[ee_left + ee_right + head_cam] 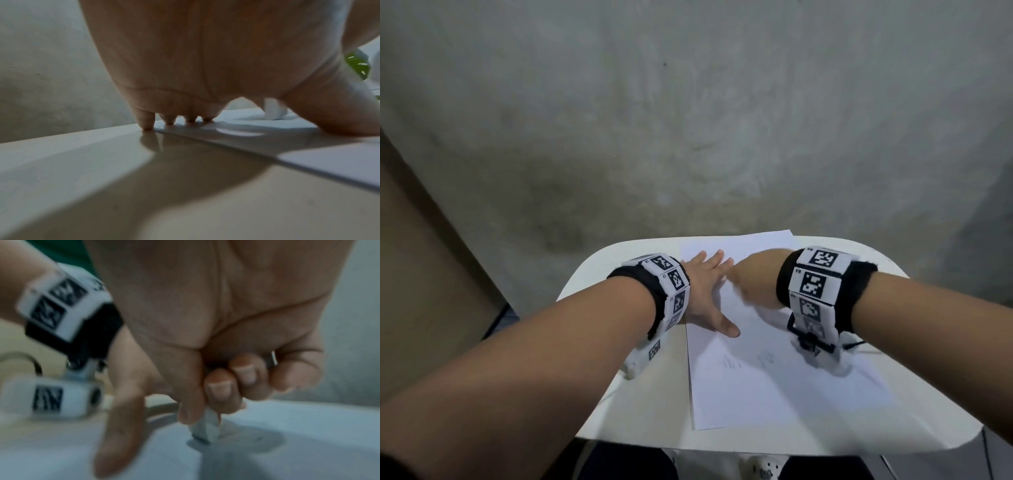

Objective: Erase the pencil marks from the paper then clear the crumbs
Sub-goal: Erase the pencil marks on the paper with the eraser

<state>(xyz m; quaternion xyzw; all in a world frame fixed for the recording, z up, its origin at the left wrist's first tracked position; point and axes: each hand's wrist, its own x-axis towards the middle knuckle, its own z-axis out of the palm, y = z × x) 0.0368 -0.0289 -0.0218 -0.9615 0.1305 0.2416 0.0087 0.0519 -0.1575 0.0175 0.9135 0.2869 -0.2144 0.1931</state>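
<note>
Step in hand: erasing. Right hand (226, 353), fingers curled, pinching white eraser (205, 430) onto paper (774, 387) lying on table (640, 407). Left hand (705, 294) flat, fingers spread, pinning sheet. Faint pencil marks (732, 363) nearer the body remaining; next: rubbing there, crumbs afterwards.

Free: lower half of paper (774, 394), frame centre-bottom. Obstructed: upper paper, by left hand (705, 291) pressed flat and right hand (753, 277) beside it.
</note>
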